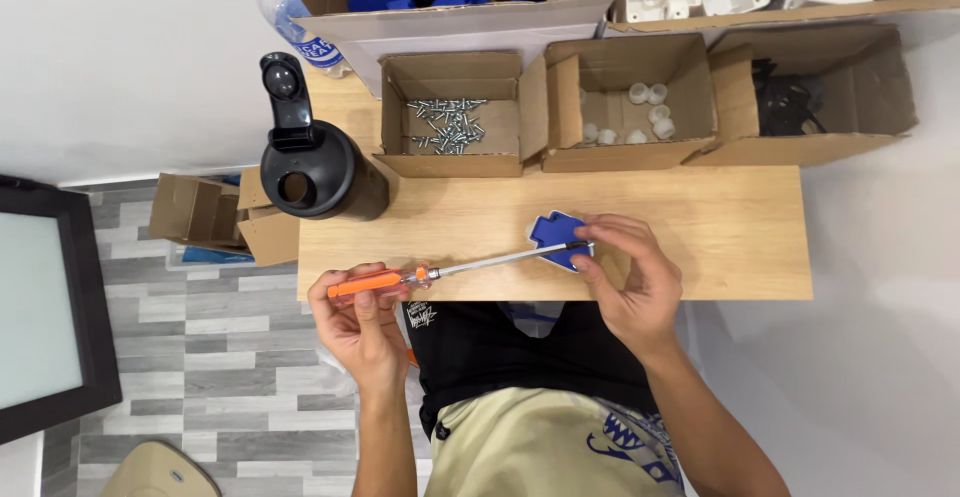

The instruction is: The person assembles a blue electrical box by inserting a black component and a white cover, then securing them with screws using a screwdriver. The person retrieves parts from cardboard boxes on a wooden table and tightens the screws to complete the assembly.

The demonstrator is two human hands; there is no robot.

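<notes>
Three open cardboard boxes sit in a row at the back of the wooden table (720,237): the left box (452,114) holds loose silver screws, the middle box (632,99) holds small white caps, and the right box (820,92) holds black parts. Behind them, a larger box (450,7) holds blue plastic pieces. A black shaker bottle (318,162) stands open at the table's left end. The left hand (362,322) wraps its fingers around the orange handle of a screwdriver (450,270). The right hand (630,277) pinches a blue plastic part (553,233) near the table's front edge, the screwdriver tip against it.
</notes>
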